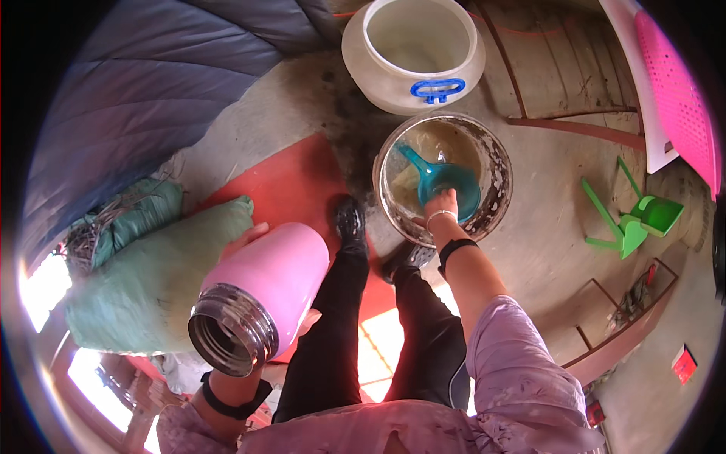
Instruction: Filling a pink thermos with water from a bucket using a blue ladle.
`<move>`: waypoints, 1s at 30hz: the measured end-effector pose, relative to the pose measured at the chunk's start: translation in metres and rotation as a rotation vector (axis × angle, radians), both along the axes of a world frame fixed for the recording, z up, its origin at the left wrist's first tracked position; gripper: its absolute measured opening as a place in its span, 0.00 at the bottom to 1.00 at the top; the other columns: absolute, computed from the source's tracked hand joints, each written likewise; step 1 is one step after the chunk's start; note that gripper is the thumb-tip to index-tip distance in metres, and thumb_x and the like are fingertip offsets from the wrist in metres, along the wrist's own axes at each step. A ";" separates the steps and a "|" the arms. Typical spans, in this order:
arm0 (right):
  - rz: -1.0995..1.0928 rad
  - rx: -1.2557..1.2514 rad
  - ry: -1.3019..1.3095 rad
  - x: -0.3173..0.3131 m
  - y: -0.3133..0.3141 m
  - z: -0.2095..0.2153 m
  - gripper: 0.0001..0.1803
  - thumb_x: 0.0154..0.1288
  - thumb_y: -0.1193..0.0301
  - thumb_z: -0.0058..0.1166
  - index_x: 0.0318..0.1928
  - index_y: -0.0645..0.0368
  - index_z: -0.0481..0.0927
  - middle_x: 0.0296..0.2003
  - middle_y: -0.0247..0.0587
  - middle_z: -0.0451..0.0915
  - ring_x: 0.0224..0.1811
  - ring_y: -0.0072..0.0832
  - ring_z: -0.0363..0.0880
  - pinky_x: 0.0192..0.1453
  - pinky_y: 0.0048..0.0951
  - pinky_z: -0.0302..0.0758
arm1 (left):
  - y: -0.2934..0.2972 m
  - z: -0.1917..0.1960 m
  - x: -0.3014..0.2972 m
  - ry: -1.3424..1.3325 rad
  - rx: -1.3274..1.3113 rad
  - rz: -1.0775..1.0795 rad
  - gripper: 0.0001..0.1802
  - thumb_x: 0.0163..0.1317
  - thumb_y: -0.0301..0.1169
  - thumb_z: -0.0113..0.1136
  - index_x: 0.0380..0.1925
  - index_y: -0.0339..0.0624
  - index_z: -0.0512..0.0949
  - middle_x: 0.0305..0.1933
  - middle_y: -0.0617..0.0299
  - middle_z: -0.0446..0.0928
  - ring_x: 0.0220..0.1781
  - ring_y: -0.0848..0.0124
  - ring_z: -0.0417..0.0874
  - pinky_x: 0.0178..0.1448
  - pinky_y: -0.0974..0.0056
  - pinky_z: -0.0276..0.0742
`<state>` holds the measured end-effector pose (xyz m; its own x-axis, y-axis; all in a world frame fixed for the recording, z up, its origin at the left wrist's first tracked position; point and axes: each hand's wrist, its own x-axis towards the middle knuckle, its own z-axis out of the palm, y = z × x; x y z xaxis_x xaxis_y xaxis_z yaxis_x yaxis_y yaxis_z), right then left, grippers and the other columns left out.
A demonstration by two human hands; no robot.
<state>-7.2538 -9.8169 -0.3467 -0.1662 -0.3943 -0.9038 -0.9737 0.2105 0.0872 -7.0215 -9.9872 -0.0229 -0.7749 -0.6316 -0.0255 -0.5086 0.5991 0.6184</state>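
Left hand (246,240) wraps fingers around a pink flask (265,291), lid off, steel mouth tilted toward the camera, held above the knees. Right hand (441,206) grips a teal scoop (446,185) inside a metal bucket (495,163), close to its near rim. White jar (412,57) sits just behind; green sack (144,280) crowds left; bare floor right.

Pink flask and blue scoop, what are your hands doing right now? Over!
Left hand shut on pink flask, lid off, mouth tilted toward camera. Right hand shut on blue scoop inside metal bucket. Nothing between them.
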 end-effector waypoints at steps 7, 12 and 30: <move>-0.385 -0.199 0.061 -0.014 -0.002 0.037 0.18 0.60 0.55 0.55 0.41 0.54 0.85 0.41 0.44 0.85 0.47 0.38 0.83 0.59 0.42 0.67 | 0.013 0.014 0.006 -0.059 0.178 0.034 0.50 0.36 0.45 0.80 0.60 0.36 0.67 0.60 0.52 0.71 0.59 0.61 0.75 0.62 0.60 0.73; -0.960 -0.534 -0.248 -0.035 0.017 0.156 0.32 0.51 0.45 0.65 0.40 0.65 0.83 0.37 0.46 0.85 0.41 0.40 0.84 0.45 0.37 0.78 | 0.026 0.043 -0.003 0.262 0.547 0.229 0.53 0.31 0.36 0.82 0.61 0.39 0.65 0.60 0.55 0.70 0.60 0.62 0.73 0.64 0.60 0.70; -1.799 -0.905 -0.368 -0.017 0.089 0.336 0.28 0.64 0.48 0.58 0.31 0.65 0.83 0.24 0.28 0.76 0.27 0.17 0.69 0.33 0.23 0.69 | 0.044 0.141 -0.025 0.175 0.563 -0.057 0.48 0.34 0.37 0.82 0.58 0.42 0.67 0.56 0.52 0.74 0.58 0.56 0.78 0.58 0.57 0.76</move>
<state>-7.2706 -9.7281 -0.0109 -0.6923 -0.2910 -0.6603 0.3932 0.6152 -0.6833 -7.0461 -9.9429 0.1180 -0.8301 -0.5152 -0.2132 -0.3468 0.1776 0.9210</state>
